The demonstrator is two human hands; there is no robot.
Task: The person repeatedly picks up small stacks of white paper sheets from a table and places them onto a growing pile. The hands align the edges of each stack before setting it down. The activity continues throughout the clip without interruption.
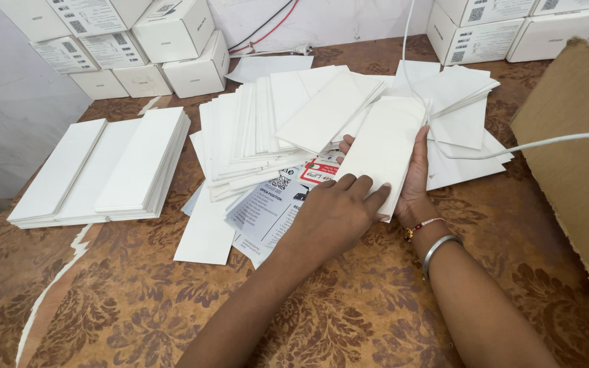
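Head camera looked down on a brown table (349,320) with a flower pattern. At three o'clock stood a big brown cardboard box (577,157), only partly seen. At eleven o'clock white boxes (138,48) with small black-and-white labels were piled against the wall, and more white labelled boxes (492,31) stood at one o'clock. At nine o'clock lay a neat stack of long white cards (100,170). In the centre, a loose fanned heap of white cards (274,123) spread toward twelve o'clock. Under this heap, near six o'clock of it, lay printed leaflets (274,204), grey-white with black text and a small red and green mark. A white cable (512,146) ran from three o'clock over the cards.

Both hands held one white folded card (383,153) at the centre. The left hand (332,215) pressed its lower end with fingers close together on top. The right hand (414,177), with a metal bangle (438,249) and a red thread band (420,226) on the wrist, gripped the right edge, thumb on top.
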